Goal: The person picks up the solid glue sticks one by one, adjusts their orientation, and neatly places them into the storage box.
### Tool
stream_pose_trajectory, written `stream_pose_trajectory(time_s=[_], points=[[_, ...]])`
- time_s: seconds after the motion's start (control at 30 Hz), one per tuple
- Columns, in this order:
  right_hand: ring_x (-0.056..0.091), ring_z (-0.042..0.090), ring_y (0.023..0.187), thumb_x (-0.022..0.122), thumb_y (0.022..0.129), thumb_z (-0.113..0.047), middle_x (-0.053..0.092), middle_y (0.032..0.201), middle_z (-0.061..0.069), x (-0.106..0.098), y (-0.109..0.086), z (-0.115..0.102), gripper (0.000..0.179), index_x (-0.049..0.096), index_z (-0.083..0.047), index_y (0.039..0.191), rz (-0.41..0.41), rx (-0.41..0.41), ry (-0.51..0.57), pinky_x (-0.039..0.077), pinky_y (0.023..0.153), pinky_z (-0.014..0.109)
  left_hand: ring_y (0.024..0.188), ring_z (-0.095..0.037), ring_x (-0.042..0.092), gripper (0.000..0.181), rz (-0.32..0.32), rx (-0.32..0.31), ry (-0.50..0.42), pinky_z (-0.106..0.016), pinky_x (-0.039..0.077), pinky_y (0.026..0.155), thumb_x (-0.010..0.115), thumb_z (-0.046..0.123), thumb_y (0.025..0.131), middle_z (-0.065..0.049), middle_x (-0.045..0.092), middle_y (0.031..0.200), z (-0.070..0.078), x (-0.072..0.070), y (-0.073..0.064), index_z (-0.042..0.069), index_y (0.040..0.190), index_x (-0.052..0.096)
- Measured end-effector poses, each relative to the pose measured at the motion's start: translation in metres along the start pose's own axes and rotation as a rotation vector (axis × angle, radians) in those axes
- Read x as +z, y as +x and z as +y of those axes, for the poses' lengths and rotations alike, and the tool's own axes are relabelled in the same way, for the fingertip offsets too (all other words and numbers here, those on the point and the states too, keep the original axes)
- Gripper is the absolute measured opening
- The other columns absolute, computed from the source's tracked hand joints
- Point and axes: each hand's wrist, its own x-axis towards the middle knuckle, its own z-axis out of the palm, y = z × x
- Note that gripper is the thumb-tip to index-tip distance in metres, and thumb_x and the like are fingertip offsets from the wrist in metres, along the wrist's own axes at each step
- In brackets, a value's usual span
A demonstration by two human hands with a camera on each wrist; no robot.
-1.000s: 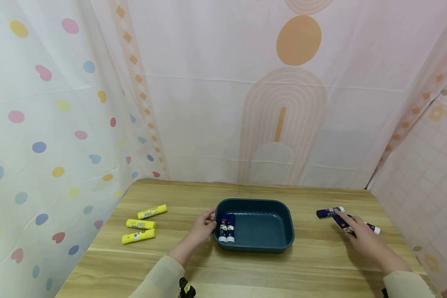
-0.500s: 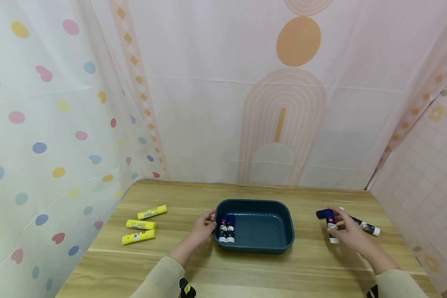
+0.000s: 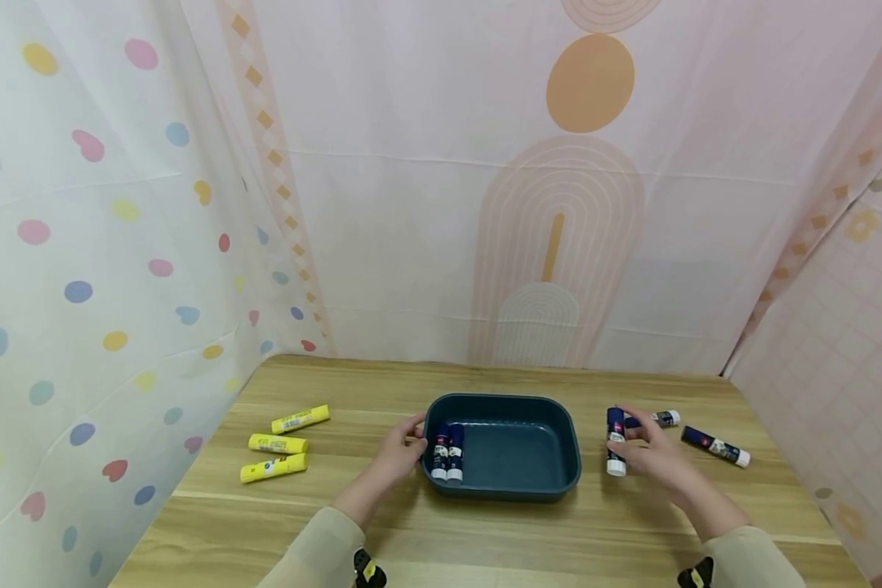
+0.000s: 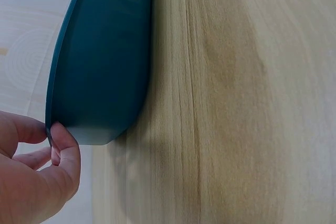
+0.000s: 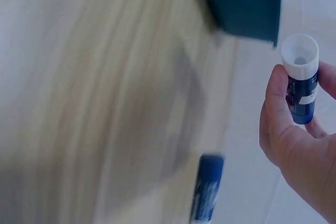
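Note:
A dark teal bin point(image 3: 518, 449) stands mid-table, with two navy glue sticks point(image 3: 447, 452) side by side at its left end. My left hand point(image 3: 398, 449) pinches the bin's left rim between thumb and fingers, as the left wrist view point(image 4: 44, 174) also shows. To the right of the bin, my right hand point(image 3: 654, 449) holds a navy glue stick point(image 3: 616, 441) with a white end, raised off the table. In the right wrist view this glue stick point(image 5: 302, 85) sits between thumb and fingers, white end toward the camera.
Two more navy glue sticks lie on the right: one partly behind the right hand point(image 3: 665, 419), another farther right point(image 3: 715, 447). Three yellow glue sticks point(image 3: 278, 443) lie at the left of the wooden table point(image 3: 485, 539). Patterned curtains point(image 3: 412, 204) surround the table's back and sides.
My right hand has picked up one navy glue stick from the group on the right and carried it left toward the bin. The left hand stays on the rim.

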Motion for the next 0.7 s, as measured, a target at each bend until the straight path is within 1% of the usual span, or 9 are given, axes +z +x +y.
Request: stream_pose_trajectory(time_s=[0.17,0.27,0.37,0.53,0.7], points=[[0.055,0.018,0.085,0.064,0.09,-0.019,0.036,0.125,0.023,0.022,0.003,-0.019,0.076,0.018,-0.014,0.15,-0.039,-0.011,0.076,0.052,0.074,0.034,0.086,-0.02,0.052,0.046,-0.001,-0.005,0.003,-0.034,0.049,0.065,0.048,-0.004,0.092,-0.016,0.047,0.106,-0.001,0.0,0.001,-0.004,0.138,0.042],[0.056,0.018,0.086,0.065,0.089,-0.018,0.04,0.123,0.021,0.038,0.005,-0.03,0.075,0.02,-0.013,0.149,-0.067,-0.029,0.108,0.052,0.074,0.033,0.086,-0.02,0.052,0.047,0.001,0.001,0.01,-0.035,0.049,0.065,0.048,-0.005,0.092,-0.016,0.048,0.105,-0.002,0.0,0.001,-0.004,0.138,0.042],[0.056,0.018,0.088,0.065,0.089,-0.016,0.04,0.12,0.019,0.057,0.008,-0.039,0.073,0.022,-0.014,0.148,-0.089,-0.04,0.132,0.052,0.076,0.033,0.085,-0.02,0.052,0.046,0.003,0.007,0.012,-0.035,0.049,0.064,0.048,-0.005,0.091,-0.016,0.048,0.105,-0.003,0.0,0.002,-0.004,0.137,0.043],[0.059,0.019,0.082,0.065,0.088,-0.012,0.04,0.115,0.018,0.085,0.018,-0.047,0.072,0.025,-0.012,0.147,-0.114,-0.052,0.144,0.054,0.072,0.033,0.084,-0.019,0.051,0.046,0.008,0.007,0.015,-0.033,0.048,0.063,0.048,-0.005,0.092,-0.016,0.049,0.105,-0.003,0.0,0.002,-0.003,0.137,0.044],[0.06,0.018,0.077,0.067,0.086,-0.008,0.042,0.107,0.014,0.108,0.029,-0.05,0.068,0.032,-0.014,0.145,-0.1,-0.034,0.155,0.055,0.067,0.032,0.084,-0.019,0.052,0.046,0.01,0.007,0.021,-0.033,0.048,0.063,0.049,-0.004,0.092,-0.016,0.049,0.105,-0.004,0.0,0.002,-0.003,0.137,0.044]])
